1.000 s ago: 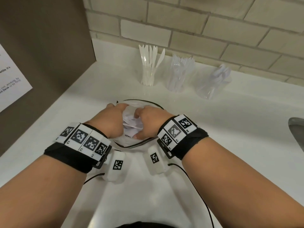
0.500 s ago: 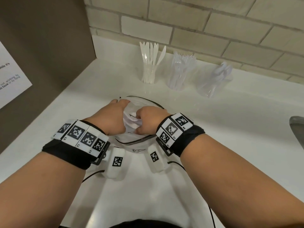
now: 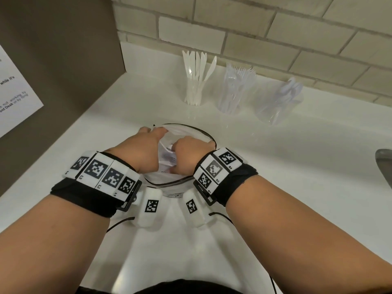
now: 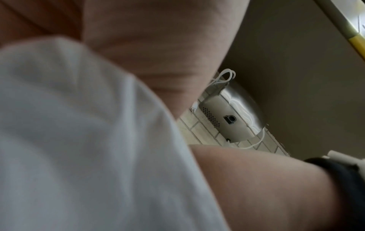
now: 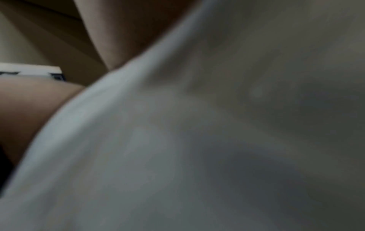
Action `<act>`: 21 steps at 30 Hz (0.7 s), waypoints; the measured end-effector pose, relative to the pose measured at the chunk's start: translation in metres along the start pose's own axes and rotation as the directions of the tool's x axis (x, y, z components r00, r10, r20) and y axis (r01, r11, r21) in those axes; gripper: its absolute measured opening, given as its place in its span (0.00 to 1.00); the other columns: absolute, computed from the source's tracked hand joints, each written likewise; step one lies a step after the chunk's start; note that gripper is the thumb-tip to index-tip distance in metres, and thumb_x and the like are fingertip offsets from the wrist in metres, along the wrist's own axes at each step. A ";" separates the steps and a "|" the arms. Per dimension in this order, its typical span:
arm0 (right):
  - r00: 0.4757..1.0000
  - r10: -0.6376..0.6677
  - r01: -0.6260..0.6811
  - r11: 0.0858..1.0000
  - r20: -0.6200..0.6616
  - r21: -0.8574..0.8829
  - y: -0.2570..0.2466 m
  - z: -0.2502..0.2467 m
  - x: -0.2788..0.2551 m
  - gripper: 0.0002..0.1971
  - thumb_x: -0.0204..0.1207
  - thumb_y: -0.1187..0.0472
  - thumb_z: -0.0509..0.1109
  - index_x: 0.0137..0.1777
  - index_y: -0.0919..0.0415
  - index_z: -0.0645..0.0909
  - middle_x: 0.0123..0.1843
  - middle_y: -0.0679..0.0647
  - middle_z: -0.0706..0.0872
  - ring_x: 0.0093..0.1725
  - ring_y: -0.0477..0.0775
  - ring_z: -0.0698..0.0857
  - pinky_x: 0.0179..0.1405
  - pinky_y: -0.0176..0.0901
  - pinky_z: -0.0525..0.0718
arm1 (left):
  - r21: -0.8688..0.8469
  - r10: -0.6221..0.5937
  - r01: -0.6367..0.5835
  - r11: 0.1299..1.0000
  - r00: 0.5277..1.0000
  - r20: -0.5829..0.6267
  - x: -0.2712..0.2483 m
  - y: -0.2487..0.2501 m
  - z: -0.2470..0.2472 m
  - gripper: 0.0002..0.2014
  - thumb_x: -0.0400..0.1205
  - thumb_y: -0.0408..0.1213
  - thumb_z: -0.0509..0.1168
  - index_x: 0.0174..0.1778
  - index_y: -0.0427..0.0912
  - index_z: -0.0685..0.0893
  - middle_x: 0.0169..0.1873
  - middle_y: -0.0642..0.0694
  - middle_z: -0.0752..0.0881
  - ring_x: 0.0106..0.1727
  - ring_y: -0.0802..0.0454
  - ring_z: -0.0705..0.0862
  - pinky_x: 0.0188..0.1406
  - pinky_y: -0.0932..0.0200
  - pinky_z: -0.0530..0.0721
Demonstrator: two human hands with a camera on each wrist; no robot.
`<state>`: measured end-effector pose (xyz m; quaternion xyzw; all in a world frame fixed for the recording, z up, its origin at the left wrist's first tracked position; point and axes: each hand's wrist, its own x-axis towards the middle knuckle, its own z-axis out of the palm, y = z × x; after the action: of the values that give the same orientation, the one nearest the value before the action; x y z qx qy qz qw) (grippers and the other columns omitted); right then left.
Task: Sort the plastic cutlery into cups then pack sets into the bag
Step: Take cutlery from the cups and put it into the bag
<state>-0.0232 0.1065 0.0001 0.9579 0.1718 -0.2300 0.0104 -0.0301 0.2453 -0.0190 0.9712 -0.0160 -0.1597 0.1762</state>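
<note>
A white bag (image 3: 192, 133) with a dark rim lies on the white counter (image 3: 275, 166) in front of me. My left hand (image 3: 144, 147) grips the bag's left rim, fingers curled over its far edge. Close beside it, my right hand (image 3: 187, 152) is a fist clutching crumpled white bag material at the mouth. What is inside the bag is hidden. At the back stand three clear cups: knives (image 3: 196, 81), forks (image 3: 235, 90), spoons (image 3: 280, 100). Both wrist views are filled by blurred white bag material (image 4: 79, 140) (image 5: 177, 148).
A brown side panel with a paper notice (image 3: 12, 92) walls off the left. A brick wall (image 3: 275, 28) runs behind the cups. A metal sink edge (image 3: 384, 164) shows at the far right. A steel wall unit (image 4: 227, 112) appears in the left wrist view.
Both hands stay on the bag. The left fingers have crept forward over the far rim, and the right fist has shifted slightly away from me.
</note>
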 end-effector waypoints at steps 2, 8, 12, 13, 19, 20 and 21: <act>1.000 0.022 -0.022 1.000 -0.016 0.014 -0.003 0.002 0.002 0.18 0.73 0.52 0.72 0.62 0.54 0.81 0.55 0.49 0.84 0.55 0.54 0.82 0.61 0.65 0.67 | -0.002 0.003 -0.003 1.000 1.000 0.002 -0.001 0.000 0.003 0.43 0.69 0.31 0.69 0.77 0.59 0.56 0.71 0.41 0.67 0.66 0.41 0.78 0.53 0.55 0.81; 0.995 0.067 -0.068 0.998 -0.074 -0.015 -0.005 0.003 0.003 0.15 0.72 0.56 0.69 0.31 0.54 0.66 0.32 0.48 0.74 0.35 0.52 0.75 0.60 0.57 0.74 | 0.016 -0.051 0.051 0.999 0.999 -0.003 -0.005 -0.004 -0.002 0.42 0.71 0.27 0.65 0.78 0.60 0.58 0.72 0.41 0.65 0.60 0.41 0.82 0.49 0.57 0.83; 0.995 0.016 -0.003 0.992 -0.098 0.129 0.010 -0.004 0.001 0.11 0.71 0.53 0.70 0.51 0.57 0.81 0.47 0.49 0.82 0.52 0.56 0.83 0.51 0.45 0.81 | 0.028 -0.093 0.095 0.995 0.993 -0.068 -0.007 -0.004 -0.010 0.39 0.73 0.23 0.59 0.76 0.63 0.64 0.72 0.43 0.62 0.54 0.40 0.83 0.47 0.56 0.82; 0.996 -0.005 0.019 0.989 -0.089 0.148 0.014 -0.004 0.001 0.16 0.73 0.52 0.70 0.59 0.57 0.80 0.53 0.50 0.82 0.57 0.57 0.82 0.55 0.46 0.81 | 0.017 -0.100 0.102 0.995 0.991 -0.091 -0.007 -0.004 -0.013 0.38 0.73 0.23 0.58 0.76 0.63 0.65 0.72 0.42 0.63 0.54 0.39 0.83 0.49 0.54 0.83; 0.999 -0.033 0.037 0.992 -0.032 0.125 0.019 0.009 -0.002 0.27 0.74 0.47 0.71 0.72 0.54 0.74 0.68 0.51 0.79 0.67 0.57 0.78 0.71 0.62 0.71 | -0.062 0.026 -0.030 0.998 0.998 -0.064 -0.008 0.006 -0.008 0.36 0.73 0.24 0.59 0.77 0.54 0.62 0.69 0.43 0.72 0.64 0.42 0.79 0.60 0.53 0.80; 0.999 -0.016 0.022 0.994 -0.052 0.108 0.018 0.008 -0.003 0.24 0.74 0.49 0.71 0.69 0.55 0.75 0.65 0.51 0.80 0.65 0.57 0.79 0.70 0.62 0.72 | -0.080 0.035 -0.039 0.996 0.998 -0.057 -0.010 0.008 -0.009 0.37 0.73 0.24 0.59 0.78 0.52 0.62 0.68 0.43 0.73 0.64 0.43 0.79 0.59 0.54 0.80; 0.997 -0.001 0.009 0.995 -0.080 0.099 0.018 0.008 -0.003 0.21 0.74 0.51 0.71 0.66 0.55 0.76 0.62 0.51 0.81 0.64 0.57 0.80 0.69 0.62 0.73 | -0.095 0.040 -0.044 0.995 0.998 -0.048 -0.011 0.010 -0.009 0.37 0.73 0.23 0.59 0.78 0.52 0.61 0.67 0.43 0.73 0.64 0.43 0.78 0.59 0.56 0.78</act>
<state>-0.0236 0.0881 -0.0066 0.9652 0.1629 -0.2000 -0.0444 -0.0378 0.2401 -0.0038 0.9645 -0.0247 -0.1342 0.2262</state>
